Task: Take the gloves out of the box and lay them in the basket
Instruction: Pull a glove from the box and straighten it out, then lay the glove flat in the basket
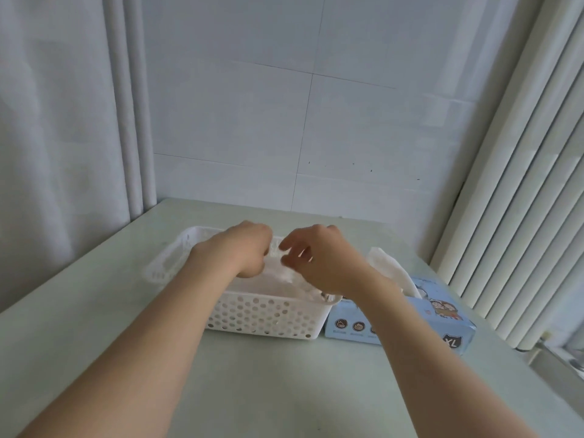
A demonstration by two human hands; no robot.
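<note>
A white perforated plastic basket [259, 317] stands on the pale green table. Both hands hover over its inside. My left hand [240, 251] is curled, gripping a thin clear plastic glove [284, 273] that hangs down into the basket. My right hand [319, 257] has its fingers bent around the same glove from the right, its fingertips close to the left hand. To the right of the basket lies a light blue box [442, 320] marked XL, and a white glove [392, 267] sticks up from its top opening.
The table [284, 390] runs toward me in front of the basket. A tiled wall stands behind the table. White curtains hang at the left, and vertical blinds [521, 216] stand at the right, close to the box.
</note>
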